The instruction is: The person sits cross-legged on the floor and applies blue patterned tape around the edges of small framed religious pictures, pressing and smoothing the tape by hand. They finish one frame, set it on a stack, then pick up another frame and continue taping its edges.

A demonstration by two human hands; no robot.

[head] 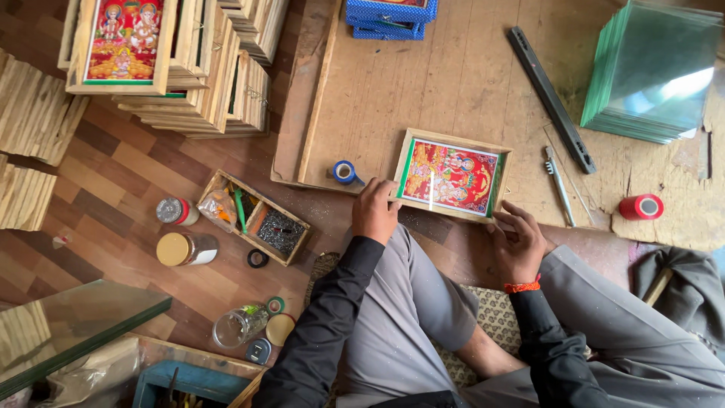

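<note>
Framed picture [451,175], a small wooden frame holding a bright red and yellow religious print under glass, lay flat on the wooden work board [423,83], close to the board's near edge. Its long axis ran roughly left to right across the view, tilted slightly so the right end sat a little nearer the person. The print faced up.

At the frame's near left corner, the left hand [374,211] was curled, fingers gripping the edge. The right hand [518,243] held the near right corner, fingers bent against the lower edge and thumb alongside; an orange thread band [522,286] circled that wrist.

Just left of the frame stood a roll of blue tape [344,172], touching the board. A dark metal straightedge [550,98] lay diagonally beyond the frame, with a small metal tool [559,185] beside it and a red tape roll [642,206] further right. A stack of glass panes [653,72] rested at the far right corner.
</note>
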